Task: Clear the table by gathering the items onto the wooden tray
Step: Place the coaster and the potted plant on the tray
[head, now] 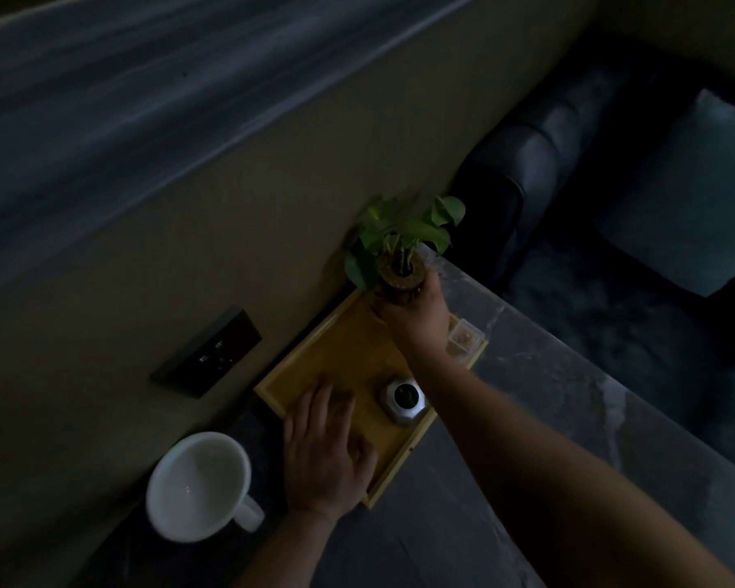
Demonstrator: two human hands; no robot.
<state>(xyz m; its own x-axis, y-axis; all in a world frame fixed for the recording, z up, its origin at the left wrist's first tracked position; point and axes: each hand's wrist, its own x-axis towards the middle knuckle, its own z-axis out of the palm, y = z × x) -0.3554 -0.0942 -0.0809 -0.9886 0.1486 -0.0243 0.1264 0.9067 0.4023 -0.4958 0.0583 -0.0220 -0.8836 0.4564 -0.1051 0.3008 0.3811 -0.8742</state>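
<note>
From the head camera we read no brand, label or writing anywhere; the scene is dim and slightly blurred, and the small marks on the black rectangular wall socket plate (206, 352) are too faint to make out.

The rectangular yellow wooden tray with a low raised rim (310, 362) lies on the dark grey veined stone table (539, 388), its far long side close along the beige wall (230, 214). The tray's far end still has bare floor, while the table to the right of it lies open up to its long edge, beyond which a dark sofa (527, 171) and a grey cushion (688, 193) sit lower.

Our right hand (416, 311) is above the tray's far end with its fingers wrapped around the small green leafy plant in a round brown textured pot (399, 265), which stands upright; we cannot tell whether the pot's base touches the tray. Our left hand (327, 451) rests flat on the tray's near end, fingers spread apart, clasping nothing.

On the tray, just beside the right forearm, sits a small silvery faceted metal jar with a dark round top (405, 400). A small clear plastic box with something tan inside (463, 336) sits at the tray's right corner. A smooth white ceramic mug with a handle (200, 485) stands on the table left of the tray, near the left hand.
</note>
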